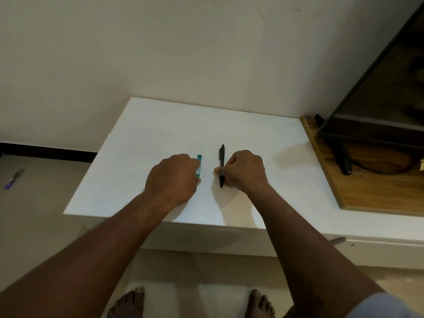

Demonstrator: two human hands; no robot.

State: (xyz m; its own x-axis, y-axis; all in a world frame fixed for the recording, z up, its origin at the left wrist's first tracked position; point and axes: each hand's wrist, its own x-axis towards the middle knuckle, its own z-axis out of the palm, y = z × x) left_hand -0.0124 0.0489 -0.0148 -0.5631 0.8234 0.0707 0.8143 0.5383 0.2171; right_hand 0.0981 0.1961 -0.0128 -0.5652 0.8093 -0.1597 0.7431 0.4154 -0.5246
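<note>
Head view, looking down. White tabletop (160,129) pushed against a pale wall (160,42).

Left hand (172,177): fingers curled round a small teal block (199,159). The hand covers most of it; only the far end and one long edge show.

Right hand (244,171): thumb and fingers pinch a black pen (222,154) about mid-barrel. The pen points away from the person, clip end far, tip near. It sits low on the tabletop with a shadow close beside it; cannot tell if it touches. Pen and block lie side by side, near each other but apart, at the middle of the tabletop.

Right of the table is a wooden board (367,191) carrying a dark flat screen (378,99) on a black foot (344,159), well apart from the hands.

On the floor far left lies a purple-handled tool (12,180). Bare feet (128,304) stand at the bottom edge, in front of the table.
</note>
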